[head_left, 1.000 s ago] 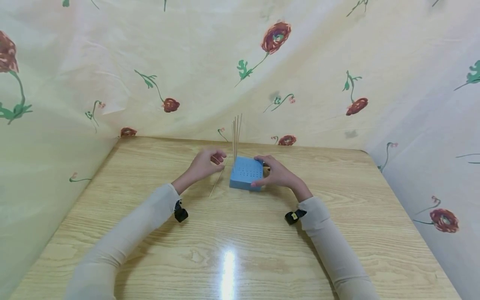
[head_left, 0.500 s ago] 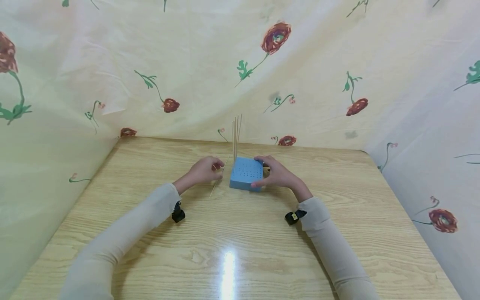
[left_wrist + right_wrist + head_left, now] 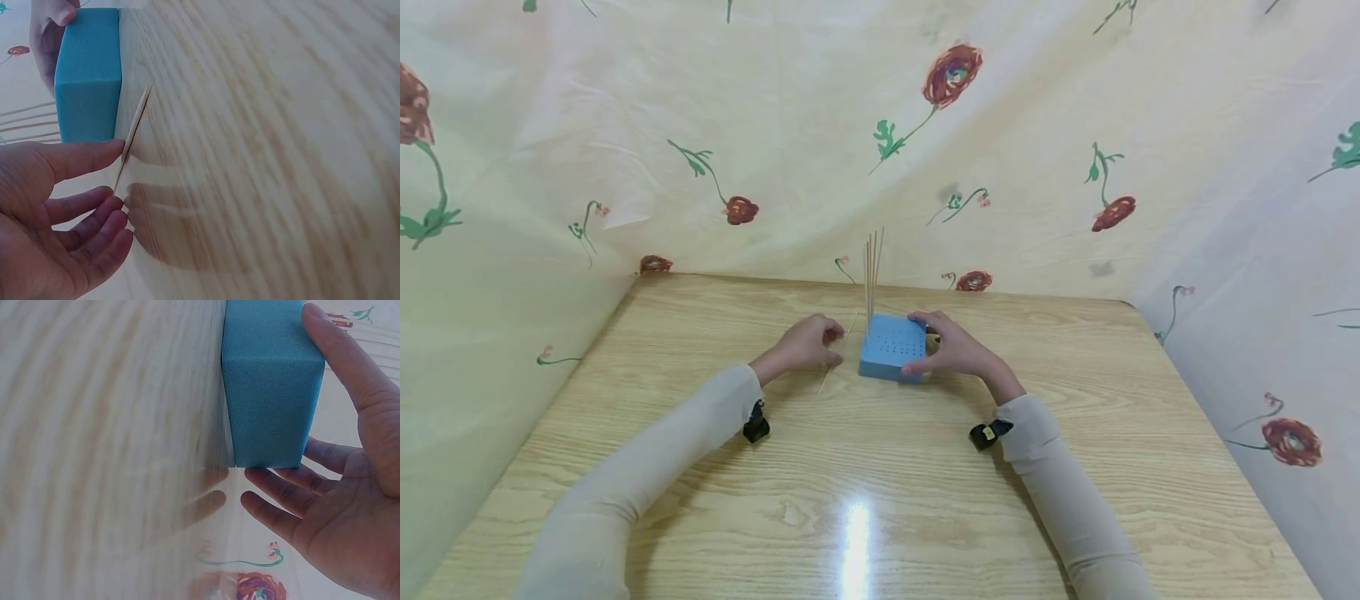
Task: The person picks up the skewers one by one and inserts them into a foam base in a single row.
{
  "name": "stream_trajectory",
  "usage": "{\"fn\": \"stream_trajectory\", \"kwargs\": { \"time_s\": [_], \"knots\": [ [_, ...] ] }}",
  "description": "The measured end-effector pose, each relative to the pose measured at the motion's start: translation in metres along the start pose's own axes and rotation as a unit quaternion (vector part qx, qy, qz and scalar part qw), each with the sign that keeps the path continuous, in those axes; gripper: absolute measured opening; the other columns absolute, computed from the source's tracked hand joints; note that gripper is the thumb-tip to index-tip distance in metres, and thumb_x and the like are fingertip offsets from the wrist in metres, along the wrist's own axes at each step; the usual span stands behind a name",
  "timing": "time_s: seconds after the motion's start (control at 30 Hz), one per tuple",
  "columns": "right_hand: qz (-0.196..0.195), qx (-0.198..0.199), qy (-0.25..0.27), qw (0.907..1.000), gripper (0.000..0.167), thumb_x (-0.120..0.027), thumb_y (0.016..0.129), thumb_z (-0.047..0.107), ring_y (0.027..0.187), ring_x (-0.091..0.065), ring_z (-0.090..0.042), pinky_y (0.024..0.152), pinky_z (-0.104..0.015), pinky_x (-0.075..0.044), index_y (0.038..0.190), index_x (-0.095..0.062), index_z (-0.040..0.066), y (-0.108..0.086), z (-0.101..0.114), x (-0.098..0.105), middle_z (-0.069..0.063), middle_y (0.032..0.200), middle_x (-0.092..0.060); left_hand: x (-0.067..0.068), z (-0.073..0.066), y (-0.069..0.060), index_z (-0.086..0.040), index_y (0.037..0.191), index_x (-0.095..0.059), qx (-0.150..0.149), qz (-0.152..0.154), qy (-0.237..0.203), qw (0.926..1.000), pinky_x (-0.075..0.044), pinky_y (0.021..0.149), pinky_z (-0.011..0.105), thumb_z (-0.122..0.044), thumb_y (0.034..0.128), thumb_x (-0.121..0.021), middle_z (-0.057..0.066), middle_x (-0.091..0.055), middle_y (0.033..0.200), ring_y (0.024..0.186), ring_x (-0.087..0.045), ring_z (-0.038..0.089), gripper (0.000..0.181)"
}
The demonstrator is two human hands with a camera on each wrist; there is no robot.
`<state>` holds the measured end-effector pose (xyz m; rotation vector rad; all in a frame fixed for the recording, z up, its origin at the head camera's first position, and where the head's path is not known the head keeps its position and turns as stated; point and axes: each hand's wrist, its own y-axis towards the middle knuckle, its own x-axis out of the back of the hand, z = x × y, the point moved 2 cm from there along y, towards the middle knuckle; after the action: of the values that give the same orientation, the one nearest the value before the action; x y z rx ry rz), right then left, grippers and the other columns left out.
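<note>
A blue foam block point(image 3: 887, 367) with rows of small holes sits on the table. My right hand point(image 3: 958, 346) holds the block's right side, thumb at the near edge and fingers at the back; the right wrist view shows the thumb point(image 3: 337, 353) along its edge. Several thin wooden sticks point(image 3: 870, 275) stand upright in the block's left side. Left of the block, another thin stick point(image 3: 139, 115) lies slanting on the table. My left hand point(image 3: 805, 343) is at this stick, thumb and fingertips apart, with the thumb tip against or very near it.
The wood-grain table point(image 3: 880, 467) reaches back to a flowered cloth point(image 3: 805, 125) hung behind and along both sides. Black wrist cameras hang under both sleeves. A bright light reflection point(image 3: 855, 550) shows on the near tabletop.
My left hand has drawn slightly down and left along the lying stick, its thumb and fingers spread a little. The right hand and the block have stayed still.
</note>
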<state>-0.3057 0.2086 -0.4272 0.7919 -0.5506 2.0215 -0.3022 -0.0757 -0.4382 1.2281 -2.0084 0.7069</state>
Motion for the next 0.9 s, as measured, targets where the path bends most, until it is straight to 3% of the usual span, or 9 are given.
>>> {"fn": "stream_trajectory", "kwargs": {
  "time_s": [0.4,0.63,0.9],
  "knots": [
    [-0.002,-0.001,0.0,1.0,0.101,-0.091,0.077,0.033,0.141,-0.042,-0.044,0.117,-0.06,-0.038,0.157,-0.035,0.007,-0.002,0.002,0.0,-0.021,0.152,-0.04,0.009,0.011,-0.001,0.004,0.129,-0.064,-0.002,-0.013,0.007,0.9999,-0.052,0.104,0.043,-0.01,0.0941,-0.072,0.019,-0.066,0.126,0.117,-0.062,0.031,0.039],
    [-0.002,-0.001,0.003,1.0,0.101,-0.091,0.077,0.032,0.142,-0.041,-0.044,0.117,-0.06,-0.037,0.157,-0.035,0.007,-0.002,0.003,-0.001,-0.022,0.152,-0.039,0.014,0.016,0.001,0.005,0.121,-0.068,-0.019,-0.023,0.015,0.9995,-0.054,0.099,0.042,-0.006,0.0939,-0.071,0.019,-0.07,0.116,0.109,-0.065,0.031,0.03],
    [-0.003,0.003,0.0,1.0,0.101,-0.091,0.077,0.032,0.142,-0.041,-0.043,0.117,-0.059,-0.037,0.157,-0.035,0.007,-0.001,0.002,-0.002,-0.021,0.152,-0.04,0.017,0.015,0.003,-0.002,0.111,-0.072,-0.018,-0.024,0.006,0.9995,-0.053,0.088,0.038,-0.015,0.0939,-0.073,0.011,-0.07,0.101,0.094,-0.062,0.023,0.021]
  ]
}}
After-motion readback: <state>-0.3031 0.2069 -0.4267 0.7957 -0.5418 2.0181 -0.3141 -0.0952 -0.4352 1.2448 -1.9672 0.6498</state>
